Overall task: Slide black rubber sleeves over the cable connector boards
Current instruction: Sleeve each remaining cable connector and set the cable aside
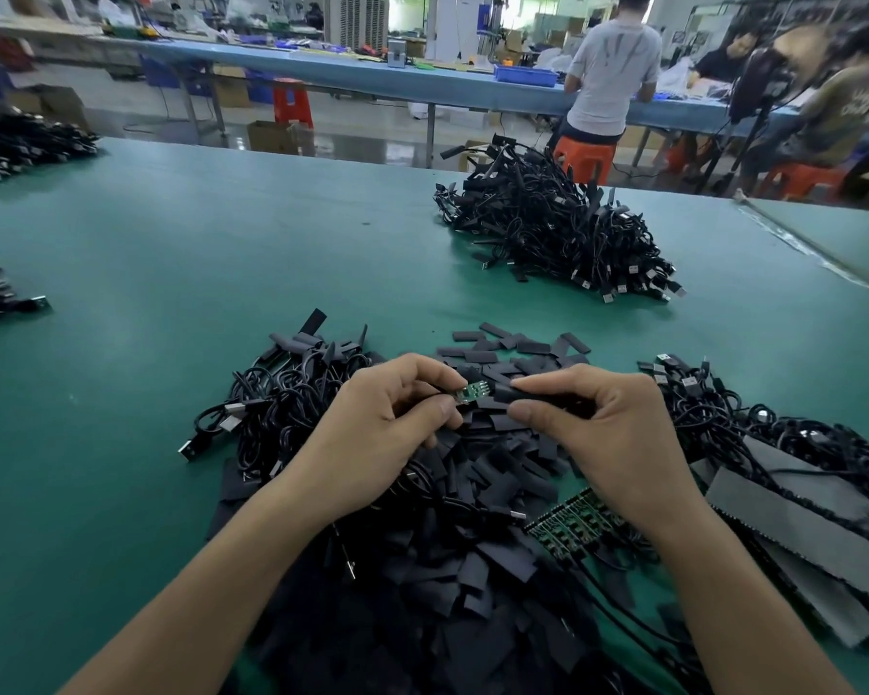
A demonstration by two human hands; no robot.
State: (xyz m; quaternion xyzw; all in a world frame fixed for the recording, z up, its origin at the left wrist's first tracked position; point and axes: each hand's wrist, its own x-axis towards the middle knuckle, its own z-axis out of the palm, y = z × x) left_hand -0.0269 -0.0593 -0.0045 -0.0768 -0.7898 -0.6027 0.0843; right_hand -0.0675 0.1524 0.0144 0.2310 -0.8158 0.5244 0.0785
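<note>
- The left hand (397, 418) is pinching a small green connector board (467, 393) between thumb and fingertips, just above the heap in the middle of the table (222, 253).
- The right hand (598, 423) is gripping a black rubber sleeve (510, 393), its open end sitting just beside the board's right edge.
- Loose sleeves (472, 494) are lying heaped under both hands.
- Cables (272, 393) are tangling at the left, and more cables (773, 423) are lying at the right.
- A finished-looking cable pile (548, 228) is resting farther back.
</note>
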